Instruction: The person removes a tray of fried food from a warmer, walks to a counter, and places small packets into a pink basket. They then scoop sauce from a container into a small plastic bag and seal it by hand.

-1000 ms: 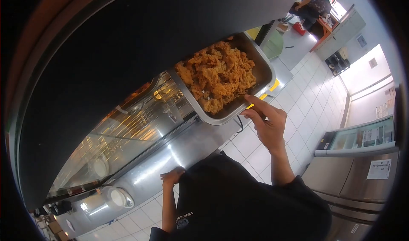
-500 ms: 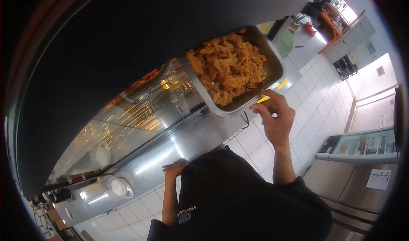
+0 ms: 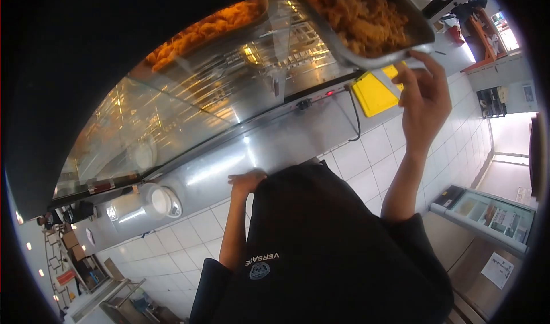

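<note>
Right grip (image 3: 425, 99) outstretched, fingers (image 3: 432, 65) curled, left grip (image 3: 247, 182) lower, closer in

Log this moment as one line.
right hand: fingertips at tray rim, grip firmness unclear | left hand: at counter edge | tray contents: fried food

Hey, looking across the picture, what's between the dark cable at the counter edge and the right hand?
In the head view, a flat yellow object shows between the cable and the right hand; exactly what it is, I can't tell.
</note>
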Action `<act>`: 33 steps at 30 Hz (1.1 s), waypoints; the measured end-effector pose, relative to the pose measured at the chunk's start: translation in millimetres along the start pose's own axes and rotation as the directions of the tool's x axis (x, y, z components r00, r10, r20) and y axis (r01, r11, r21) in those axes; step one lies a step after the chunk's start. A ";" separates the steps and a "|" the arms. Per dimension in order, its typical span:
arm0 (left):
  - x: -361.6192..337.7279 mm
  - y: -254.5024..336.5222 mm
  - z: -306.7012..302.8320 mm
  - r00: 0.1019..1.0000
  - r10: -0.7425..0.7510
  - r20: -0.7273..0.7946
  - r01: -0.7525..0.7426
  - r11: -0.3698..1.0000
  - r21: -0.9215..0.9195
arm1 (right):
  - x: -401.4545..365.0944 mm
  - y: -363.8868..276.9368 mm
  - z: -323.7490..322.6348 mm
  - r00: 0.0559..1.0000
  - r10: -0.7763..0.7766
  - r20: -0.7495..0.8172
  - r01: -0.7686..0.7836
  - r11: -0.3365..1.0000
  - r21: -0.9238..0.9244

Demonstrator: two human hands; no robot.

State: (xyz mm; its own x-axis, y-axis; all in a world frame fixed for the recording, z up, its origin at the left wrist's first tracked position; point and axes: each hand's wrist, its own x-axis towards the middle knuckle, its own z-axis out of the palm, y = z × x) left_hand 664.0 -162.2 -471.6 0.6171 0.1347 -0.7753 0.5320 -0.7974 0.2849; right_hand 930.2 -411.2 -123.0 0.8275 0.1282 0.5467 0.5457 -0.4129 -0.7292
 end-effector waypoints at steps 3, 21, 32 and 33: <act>1.2 -3.7 6.6 0.999 -0.044 0.024 0.043 0.999 0.018 | 5.4 6.0 10.8 0.999 -0.046 -0.002 0.046 0.999 0.010; 41.4 -47.4 31.9 0.979 0.202 0.024 -0.198 0.974 -0.110 | -0.4 25.7 17.0 0.986 -0.166 -0.020 0.166 0.985 0.046; 12.0 -26.2 11.8 0.992 0.118 -0.042 -0.118 0.993 0.005 | -10.1 29.7 18.3 0.952 -0.290 -0.097 0.297 0.952 0.071; 14.6 -25.9 13.1 0.992 0.121 -0.042 -0.121 0.993 0.012 | -11.0 30.5 17.8 0.948 -0.302 -0.105 0.307 0.951 0.043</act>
State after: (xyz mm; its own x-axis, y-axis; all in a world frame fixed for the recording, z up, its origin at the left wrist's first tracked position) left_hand 651.7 -147.2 -497.6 0.7008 0.0614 -0.7107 0.4464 -0.8148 0.3698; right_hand 940.1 -409.2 -158.6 0.6057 0.1512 0.7812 0.7787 -0.3146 -0.5428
